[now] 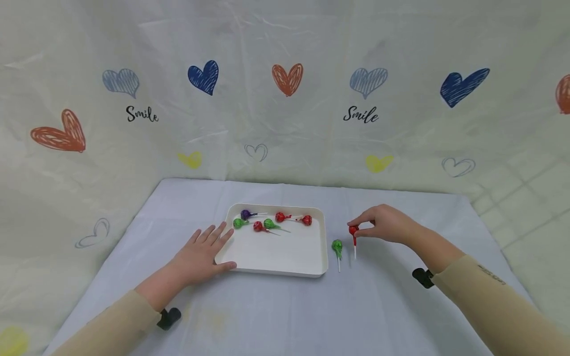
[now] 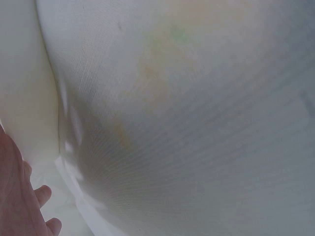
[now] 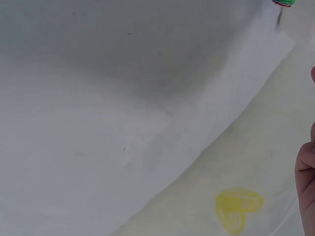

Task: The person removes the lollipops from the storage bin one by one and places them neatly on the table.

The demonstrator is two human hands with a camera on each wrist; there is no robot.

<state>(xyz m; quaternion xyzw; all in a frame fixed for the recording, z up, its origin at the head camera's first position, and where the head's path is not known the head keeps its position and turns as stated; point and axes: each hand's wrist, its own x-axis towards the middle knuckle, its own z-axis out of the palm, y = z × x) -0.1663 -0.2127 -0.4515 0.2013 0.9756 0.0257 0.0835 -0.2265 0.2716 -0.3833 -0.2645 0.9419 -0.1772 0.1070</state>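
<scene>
In the head view my right hand point(image 1: 388, 225) pinches a red lollipop point(image 1: 354, 231) by its wrapped head, its white stick pointing down. Just left of it a green lollipop point(image 1: 337, 247) lies on the table, stick toward me. My left hand point(image 1: 202, 257) rests with fingers spread at the left edge of a white tray point(image 1: 276, 262). Toward the tray's back lie a purple lollipop point(image 1: 246, 214), two green ones and several red lollipops point(image 1: 258, 226). The left wrist view catches part of my left hand point(image 2: 19, 196); the right wrist view has some right-hand fingers point(image 3: 307, 160) at its edge.
A white cloth point(image 1: 285, 316) covers the table. Behind it hangs a pale curtain point(image 1: 285, 133) printed with hearts and the word Smile. Black wrist straps point(image 1: 169, 318) show at both sleeve cuffs.
</scene>
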